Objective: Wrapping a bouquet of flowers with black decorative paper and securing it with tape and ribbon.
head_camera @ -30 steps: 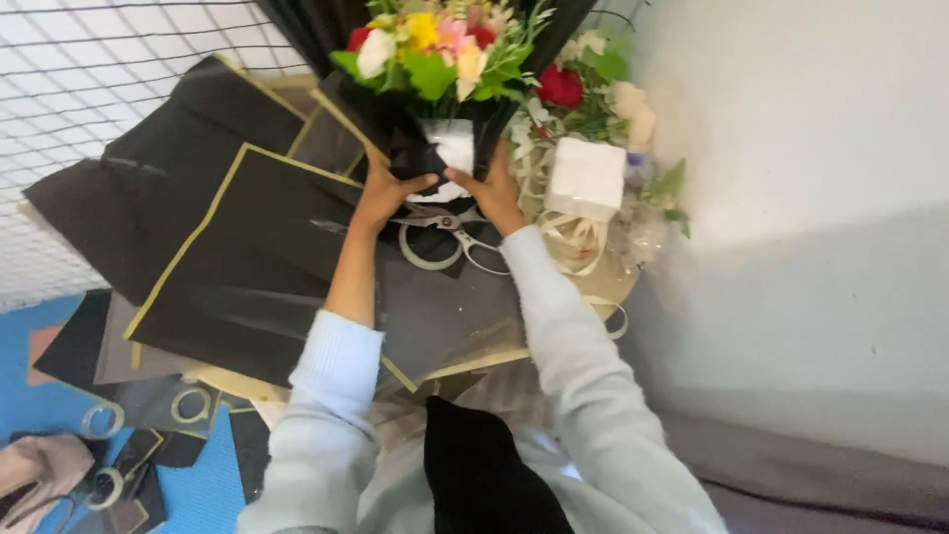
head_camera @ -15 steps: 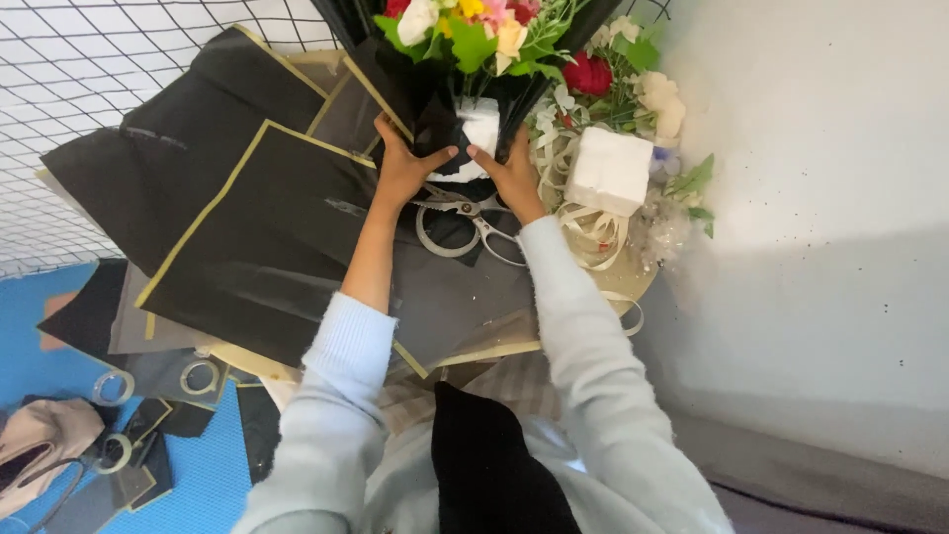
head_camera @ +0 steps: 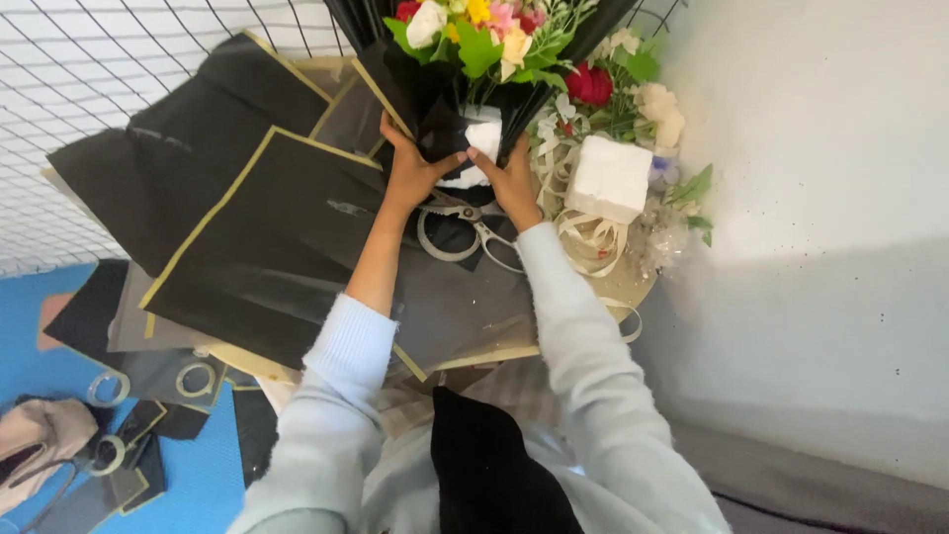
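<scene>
- 2 hands meet at the base of a bouquet [head_camera: 474, 40] wrapped in black paper; its top is cut off by the upper edge of the view, so the full spread of flowers is not seen.
- Left hand [head_camera: 410, 168]: fingers curled round the left side of the dark wrap, thumb pointing toward the other hand. Forearm bare, pale sleeve pushed up near the elbow.
- Right hand [head_camera: 509, 178]: fingers closed on the right side of the wrap, fingertips touching a white patch [head_camera: 479, 148] at the bouquet's base. What that patch is cannot be made out.
- Both arms stretched forward, wrists close together, palms facing each other.
- Scissors [head_camera: 460, 232] lie just below both wrists, blades partly hidden under the hands.
- Black sheets with gold edges [head_camera: 257, 247] spread out left of the left fingers, overlapping.
- White foam block [head_camera: 608, 178] and loose pale ribbon [head_camera: 588, 237] sit right of the right fingers, with more flowers [head_camera: 593, 84] behind.
- Tape rolls [head_camera: 148, 386] on the blue floor, lower left, blurred.
</scene>
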